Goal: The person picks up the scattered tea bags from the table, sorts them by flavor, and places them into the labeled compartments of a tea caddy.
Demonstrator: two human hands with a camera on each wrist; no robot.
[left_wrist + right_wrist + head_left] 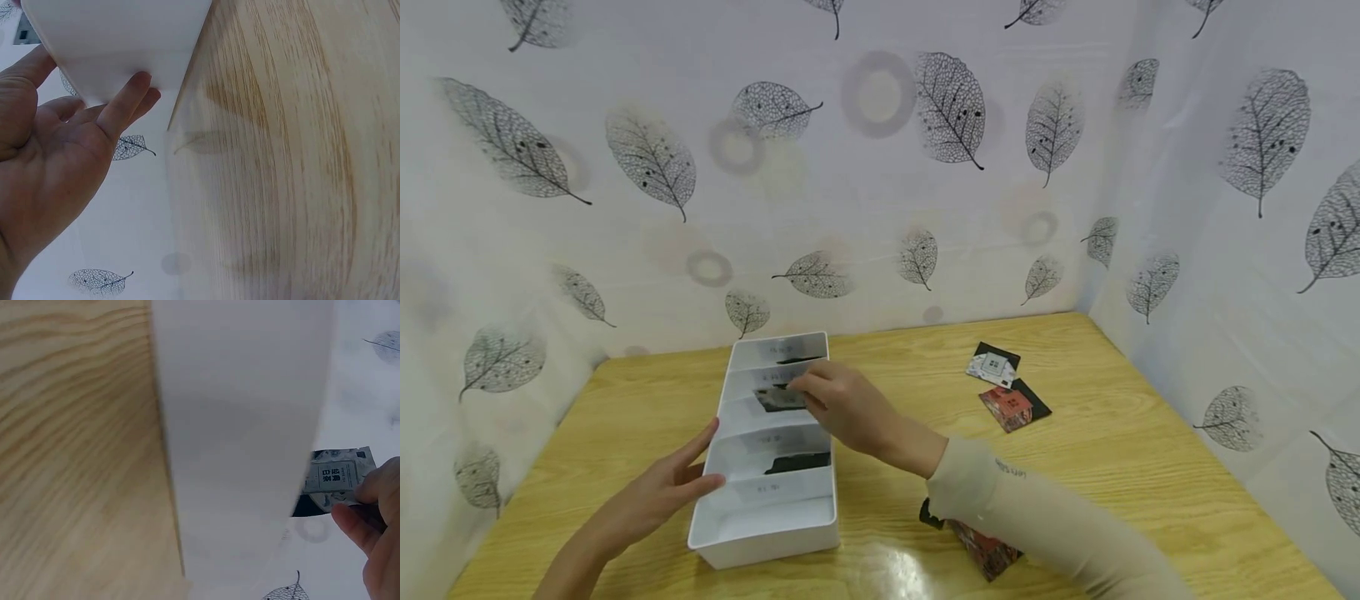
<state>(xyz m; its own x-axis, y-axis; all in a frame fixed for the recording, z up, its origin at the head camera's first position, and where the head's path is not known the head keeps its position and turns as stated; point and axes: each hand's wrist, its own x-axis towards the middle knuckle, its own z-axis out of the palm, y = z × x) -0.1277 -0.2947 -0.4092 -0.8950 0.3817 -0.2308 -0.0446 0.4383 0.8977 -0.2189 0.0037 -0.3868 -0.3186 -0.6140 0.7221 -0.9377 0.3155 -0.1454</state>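
The right grip (847, 408) pinched a grey sachet (775, 400) at the white box (767, 546) near the worktop's (1112, 433) far edge; left grip (651, 496), fingers straight, steadied the box; lowering straight looked best

Held packet (337, 477): silvery grey print, dark lettering, a black strip
Box (767, 552): white, with faint grey lettering on its dividers
Packet lying in the box (797, 462): black
Packet nearest the table's far right corner (994, 365): greyish white and black
Packet just below it (1013, 406): mottled red and black
Packet by the sleeve (988, 554): mottled dark red
Sleeve (1045, 517): pale beige, small dark lettering
Table (895, 367): yellow-brown wood grain
Backdrop (850, 208): white, black-veined leaves, grey rings
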